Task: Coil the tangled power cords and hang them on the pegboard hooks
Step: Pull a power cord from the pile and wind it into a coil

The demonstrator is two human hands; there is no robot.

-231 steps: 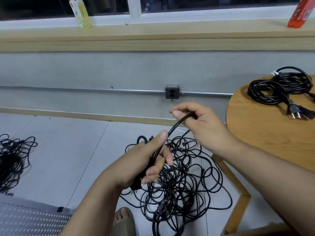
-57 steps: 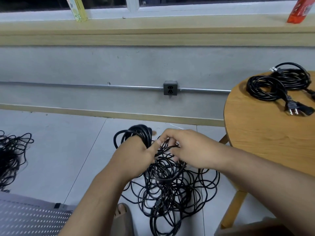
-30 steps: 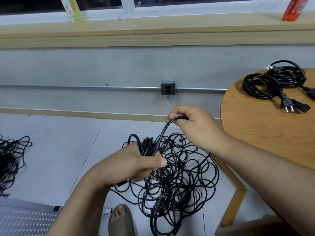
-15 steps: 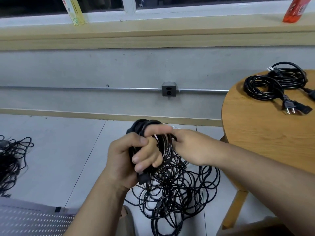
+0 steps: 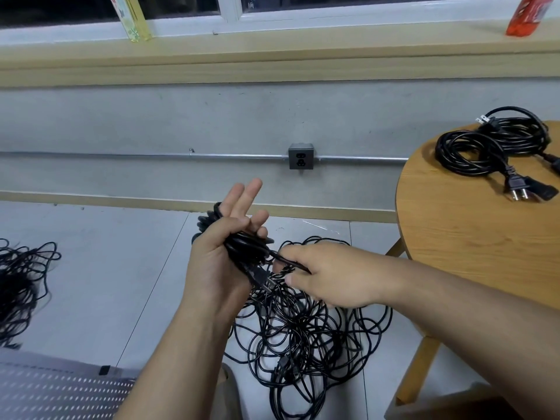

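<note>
In the head view, the left hand point(image 5: 221, 262) is raised palm toward the camera above the floor point(image 5: 106, 283). The coil point(image 5: 242, 244) of black cord is wound across its palm and round the back of the hand. Its grip looks light: the fingers point(image 5: 245, 197) stand straight and spread, while the thumb appears folded over the loops to pin them. A plug point(image 5: 261, 280) hangs out of the bottom of the coil. Just right of it, the right hand point(image 5: 330, 277) has its grip clamped on the strand point(image 5: 288, 261), pinched between thumb and curled fingers. That strand runs down into the tangled heap point(image 5: 303, 338) on the floor below both hands. The likeliest trouble, I judge, lies there: a hard pull may cinch a knot in the heap, or drag the whole mass up rather than free one length. With little more than the thumb holding them, loops may also slide off the straight fingers and spill. The dangling plug could snag a passing turn. Two coiled bundles point(image 5: 485, 147) lie on the round wooden surface point(image 5: 469, 244) at far right. The pegboard point(image 5: 60, 392) lies at near left, and a second tangle point(image 5: 18, 286) sits at the left edge.
</note>
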